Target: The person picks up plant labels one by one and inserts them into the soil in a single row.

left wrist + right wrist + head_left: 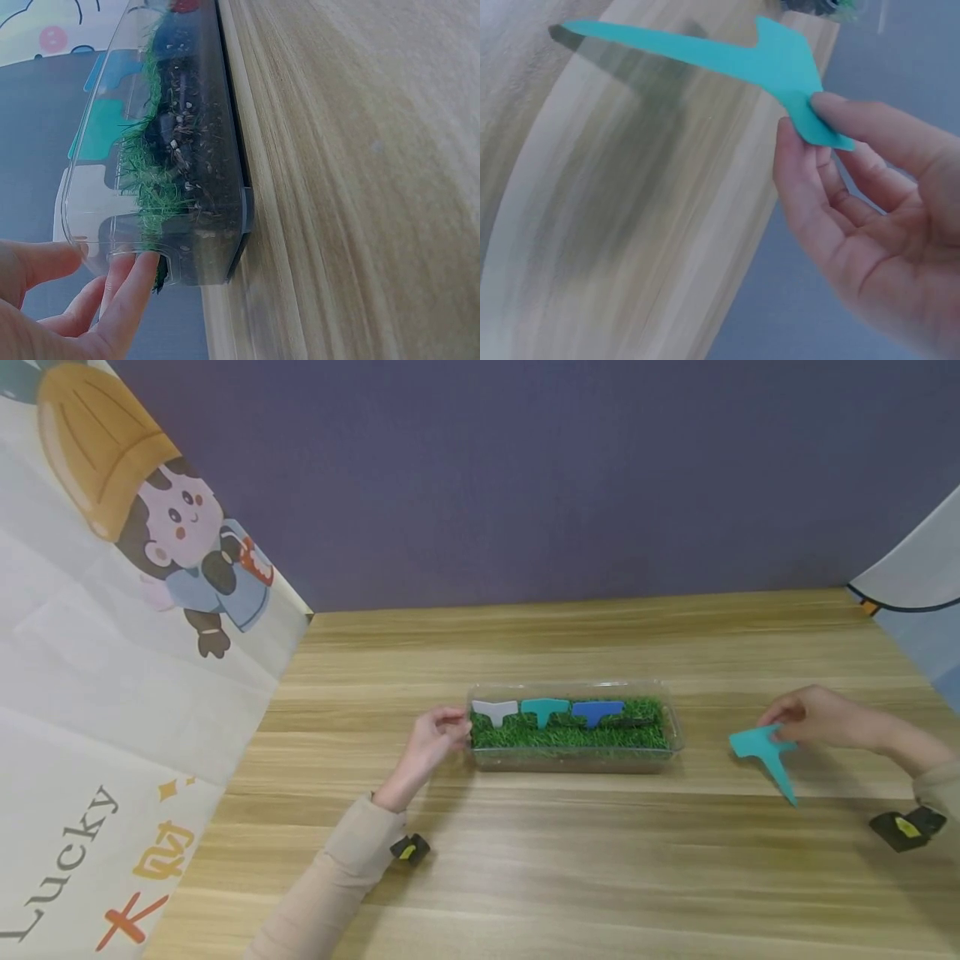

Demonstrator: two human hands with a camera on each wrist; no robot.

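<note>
A clear plastic box [573, 762] holds green grass over dark soil [196, 142]. Three T-shaped plant labels stand in a row in the grass: a white label [496, 711], a teal label [543, 709] and a blue label [597, 711]. At the box's left end, my left hand [437, 739] touches the end wall with its fingertips [142, 271]; its fingers look fairly straight. Off to the right of the box, my right hand [813, 717] pinches another teal plant label [791, 71] by one end of its crossbar. That label's pointed stem slants downward above the table.
The wood-grain table [570, 860] lies under both hands. Behind it rises a dark blue-grey panel [525, 485], and a printed cartoon sheet [82, 635] is on the left. Something red [184, 5] shows past the box's far end in the left wrist view.
</note>
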